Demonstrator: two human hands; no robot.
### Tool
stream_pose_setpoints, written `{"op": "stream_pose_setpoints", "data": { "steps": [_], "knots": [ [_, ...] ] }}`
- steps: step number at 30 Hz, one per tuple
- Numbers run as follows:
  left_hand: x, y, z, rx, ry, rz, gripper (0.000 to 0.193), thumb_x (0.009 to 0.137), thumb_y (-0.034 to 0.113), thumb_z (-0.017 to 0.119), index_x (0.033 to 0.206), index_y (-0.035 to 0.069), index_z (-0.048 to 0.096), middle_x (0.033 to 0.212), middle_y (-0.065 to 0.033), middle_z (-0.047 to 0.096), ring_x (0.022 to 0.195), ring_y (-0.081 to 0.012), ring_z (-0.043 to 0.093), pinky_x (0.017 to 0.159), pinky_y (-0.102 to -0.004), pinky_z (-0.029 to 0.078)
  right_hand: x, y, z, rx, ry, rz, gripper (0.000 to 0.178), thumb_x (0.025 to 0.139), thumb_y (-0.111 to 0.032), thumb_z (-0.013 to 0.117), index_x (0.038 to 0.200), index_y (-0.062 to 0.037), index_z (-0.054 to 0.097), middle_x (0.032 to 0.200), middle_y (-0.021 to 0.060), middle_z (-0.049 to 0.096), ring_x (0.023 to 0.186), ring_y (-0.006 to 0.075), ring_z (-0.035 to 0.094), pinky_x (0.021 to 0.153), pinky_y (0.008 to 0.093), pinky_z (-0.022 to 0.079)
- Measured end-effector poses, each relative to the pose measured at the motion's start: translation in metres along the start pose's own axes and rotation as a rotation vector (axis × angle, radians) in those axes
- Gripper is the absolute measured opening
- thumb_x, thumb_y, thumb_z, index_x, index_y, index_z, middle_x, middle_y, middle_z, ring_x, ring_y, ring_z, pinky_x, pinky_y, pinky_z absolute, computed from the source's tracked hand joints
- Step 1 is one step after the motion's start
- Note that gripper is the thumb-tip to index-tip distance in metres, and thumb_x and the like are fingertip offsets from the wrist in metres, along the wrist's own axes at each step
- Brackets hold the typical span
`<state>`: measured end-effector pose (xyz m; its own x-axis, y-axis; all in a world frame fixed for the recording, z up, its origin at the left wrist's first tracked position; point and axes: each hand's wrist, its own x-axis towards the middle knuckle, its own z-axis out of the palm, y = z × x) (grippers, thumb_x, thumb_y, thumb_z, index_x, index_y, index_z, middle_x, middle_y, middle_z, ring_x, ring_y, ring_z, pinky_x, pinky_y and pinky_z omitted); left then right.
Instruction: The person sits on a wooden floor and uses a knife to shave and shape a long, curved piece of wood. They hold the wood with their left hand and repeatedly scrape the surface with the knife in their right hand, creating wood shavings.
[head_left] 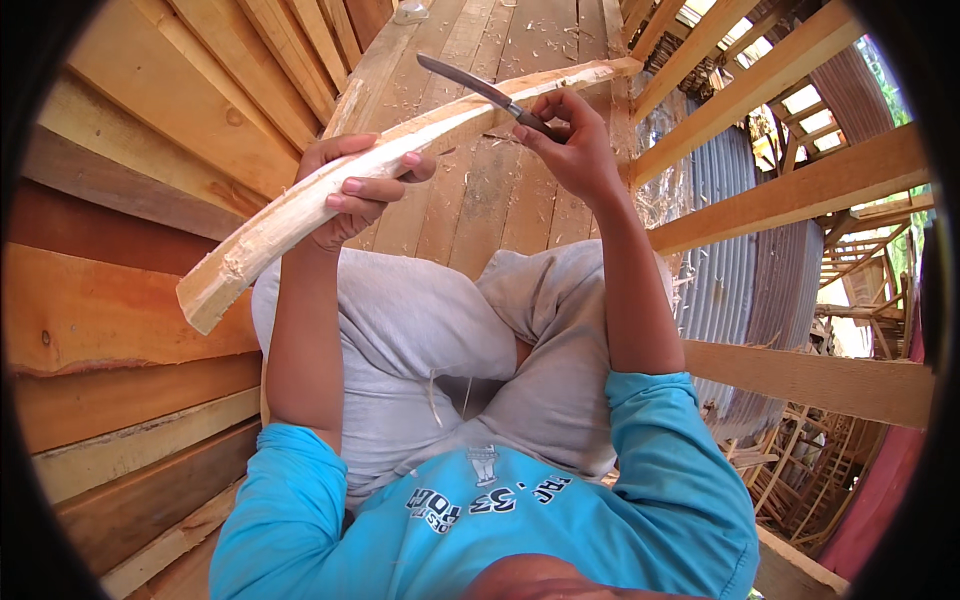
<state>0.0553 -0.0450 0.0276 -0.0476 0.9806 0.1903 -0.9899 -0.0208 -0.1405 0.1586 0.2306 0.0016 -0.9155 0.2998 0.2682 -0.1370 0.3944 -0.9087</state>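
Note:
A long, slightly curved piece of pale wood (270,225) slants across the view, from a thick cut end at the lower left to a thinner end at the upper right. My left hand (365,190) is wrapped round its middle, fingers over the near side. In my right hand (575,140) is a knife (470,82), gripped by its dark handle, the blade pointing up and to the left. The blade crosses in front of the wood; whether it touches the wood I cannot tell. My legs are crossed beneath, in grey trousers (420,310).
Plank walls (130,290) stand close on my left. Wooden rails (800,190) run along the right, with corrugated metal sheets (725,250) below them. Wood shavings lie scattered over the plank floor (460,220). A small whitish object (410,12) sits at the far end.

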Motion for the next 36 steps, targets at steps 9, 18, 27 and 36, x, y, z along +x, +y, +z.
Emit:
{"op": "stream_pose_setpoints", "data": {
  "steps": [9, 18, 27, 36],
  "knots": [
    [-0.004, -0.009, -0.006, 0.043, 0.062, 0.071, 0.057, 0.097, 0.014, 0.041, 0.139, -0.012, 0.012, 0.104, -0.0225, 0.038, 0.068, -0.0215, 0.051, 0.045, -0.0304, 0.055, -0.005, -0.026, 0.006, -0.513, -0.089, 0.418, 0.042, 0.099, -0.038, 0.047, 0.090, -0.0017, 0.066, 0.080, 0.0204, 0.068, 0.080, 0.0371, 0.066, 0.074, 0.0445, 0.049],
    [-0.006, -0.018, -0.017, 0.036, 0.110, 0.135, 0.063, 0.094, 0.015, 0.044, 0.139, -0.015, 0.012, 0.094, -0.0201, 0.043, 0.061, -0.0260, 0.059, 0.040, -0.0282, 0.057, -0.020, -0.023, 0.058, -0.646, 0.120, 0.186, 0.056, 0.097, -0.033, 0.039, 0.061, 0.0022, 0.063, 0.064, 0.0277, 0.060, 0.064, 0.0459, 0.061, 0.065, 0.0543, 0.048],
    [-0.010, -0.011, -0.017, -0.086, 0.041, 0.153, 0.057, 0.095, 0.015, 0.045, 0.136, -0.014, 0.017, 0.095, -0.0207, 0.046, 0.067, -0.0264, 0.061, 0.045, -0.0283, 0.059, -0.003, 0.003, 0.048, -0.764, 0.245, 0.045, 0.047, 0.092, -0.026, 0.044, 0.059, 0.0013, 0.063, 0.062, 0.0253, 0.061, 0.058, 0.0447, 0.061, 0.061, 0.0531, 0.049],
    [-0.006, -0.014, -0.016, 0.076, 0.120, 0.101, 0.050, 0.100, 0.022, 0.040, 0.132, -0.014, 0.023, 0.092, -0.0202, 0.044, 0.060, -0.0248, 0.057, 0.041, -0.0316, 0.057, -0.019, -0.051, 0.066, -0.819, 0.161, 0.252, 0.050, 0.093, -0.031, 0.043, 0.066, 0.0031, 0.067, 0.071, 0.0261, 0.065, 0.068, 0.0458, 0.065, 0.068, 0.0549, 0.051]
  ]
}}
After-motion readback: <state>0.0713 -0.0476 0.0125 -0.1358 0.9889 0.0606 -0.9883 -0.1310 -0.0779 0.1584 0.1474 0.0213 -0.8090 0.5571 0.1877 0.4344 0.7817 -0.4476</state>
